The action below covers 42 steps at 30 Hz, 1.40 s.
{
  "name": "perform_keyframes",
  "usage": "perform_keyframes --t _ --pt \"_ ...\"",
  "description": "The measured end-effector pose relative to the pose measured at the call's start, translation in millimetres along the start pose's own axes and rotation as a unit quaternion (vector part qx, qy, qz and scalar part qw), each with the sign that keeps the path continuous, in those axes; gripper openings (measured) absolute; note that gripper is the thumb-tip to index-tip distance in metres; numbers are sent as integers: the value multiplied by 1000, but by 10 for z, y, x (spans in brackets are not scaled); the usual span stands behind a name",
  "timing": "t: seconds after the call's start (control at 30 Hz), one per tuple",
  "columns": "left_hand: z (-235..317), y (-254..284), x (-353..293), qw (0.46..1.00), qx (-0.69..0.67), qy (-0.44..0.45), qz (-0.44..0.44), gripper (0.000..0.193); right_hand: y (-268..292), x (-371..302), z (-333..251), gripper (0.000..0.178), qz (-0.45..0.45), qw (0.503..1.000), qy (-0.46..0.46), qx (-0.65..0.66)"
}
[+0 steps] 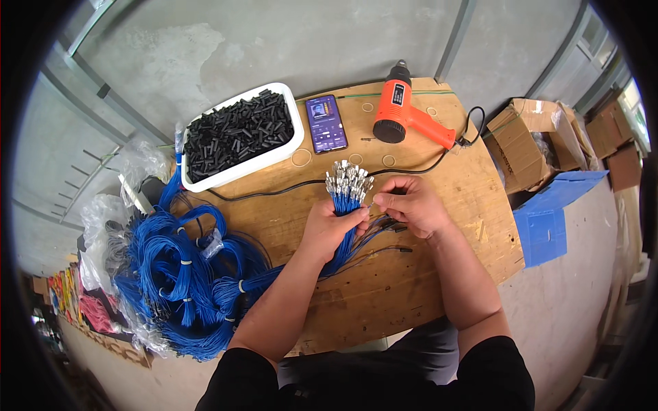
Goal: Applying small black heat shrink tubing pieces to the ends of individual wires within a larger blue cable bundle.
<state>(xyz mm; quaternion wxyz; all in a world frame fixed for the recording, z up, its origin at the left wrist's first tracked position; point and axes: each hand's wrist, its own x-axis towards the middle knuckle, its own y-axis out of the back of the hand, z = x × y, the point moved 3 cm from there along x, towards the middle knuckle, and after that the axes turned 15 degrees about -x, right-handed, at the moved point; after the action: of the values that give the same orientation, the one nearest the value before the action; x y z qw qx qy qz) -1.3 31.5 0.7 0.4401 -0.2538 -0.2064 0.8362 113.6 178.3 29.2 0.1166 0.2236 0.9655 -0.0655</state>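
A bundle of blue wires (pixel 346 205) stands upright in my left hand (pixel 330 226), its fingers closed around it. Bright metal terminals (pixel 348 179) crowd the top of the bundle. Close by on the right, my right hand (pixel 411 205) is closed in a pinch, thumb against forefinger, on what looks like a single wire end with a small metal tip. Below the hands, a few loose wires with black sleeves (pixel 404 250) on their ends lie on the wooden table (pixel 370 301).
Coiled blue wires (pixel 178 274) heap at the table's left. Behind are a white tub (pixel 299 137) of short black tubes, a phone (pixel 327 123), an orange heat gun (pixel 397 109) with a black cord, and several rubber bands (pixel 301 157). Cardboard boxes (pixel 521 147) stand beyond the right edge.
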Motion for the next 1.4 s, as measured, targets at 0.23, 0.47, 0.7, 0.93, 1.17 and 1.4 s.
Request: perform_keyframes --t 0.23,0.47,0.7,0.93,1.17,1.4 --pt "-6 29 10 1000 -10 -15 -24 12 196 169 136 24 2 927 -22 374" --pt "-40 66 33 999 -14 -2 -41 12 478 217 211 19 1 862 58 504" --pt "-18 59 17 999 -9 2 -42 12 516 231 267 17 24 884 -14 467" --pt "9 37 -3 999 -22 2 -31 11 248 159 120 14 5 949 3 314" --pt "15 41 3 1000 -21 -4 -10 16 104 95 70 19 0 997 15 76" --pt "10 46 9 999 -36 -7 0 17 107 114 74 21 -38 979 8 199"
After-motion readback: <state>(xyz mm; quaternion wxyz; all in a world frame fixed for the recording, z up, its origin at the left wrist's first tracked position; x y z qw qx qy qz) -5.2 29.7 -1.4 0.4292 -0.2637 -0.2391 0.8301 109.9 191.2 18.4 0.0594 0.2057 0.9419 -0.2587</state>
